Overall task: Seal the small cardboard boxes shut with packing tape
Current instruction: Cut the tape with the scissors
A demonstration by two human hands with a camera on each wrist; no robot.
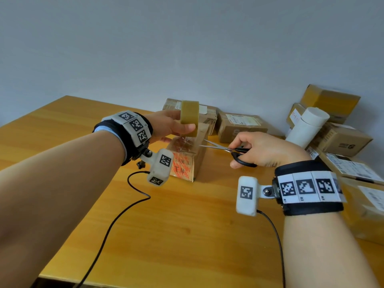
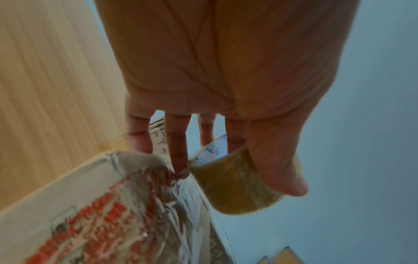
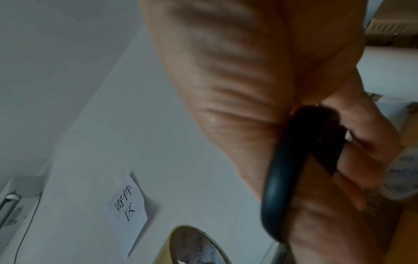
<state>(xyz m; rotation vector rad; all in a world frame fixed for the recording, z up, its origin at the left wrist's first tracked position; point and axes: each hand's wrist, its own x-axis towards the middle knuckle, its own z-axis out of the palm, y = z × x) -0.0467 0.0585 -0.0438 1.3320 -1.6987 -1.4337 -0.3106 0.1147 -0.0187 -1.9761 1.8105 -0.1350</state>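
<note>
A small cardboard box [image 1: 187,161] with red print stands on the wooden table [image 1: 187,225], clear tape stretched over its top. My left hand [image 1: 170,125] holds a tan tape roll [image 1: 189,118] just above the box, thumb on the outside and a finger through the core [image 2: 235,142]. A strip of tape [image 1: 186,140] runs from the roll down to the box top [image 2: 108,214]. My right hand [image 1: 259,149] grips black-handled scissors [image 1: 226,149], blades parted and pointing left at the strip. In the right wrist view the scissor handle [image 3: 294,169] and the roll [image 3: 192,248] show.
Several taped cardboard boxes [image 1: 239,126] line the back wall and pile up at the right [image 1: 342,140]. A white tube [image 1: 307,126] leans among them. Black cables [image 1: 133,204] trail over the table's near part. A paper note [image 3: 127,205] hangs on the wall.
</note>
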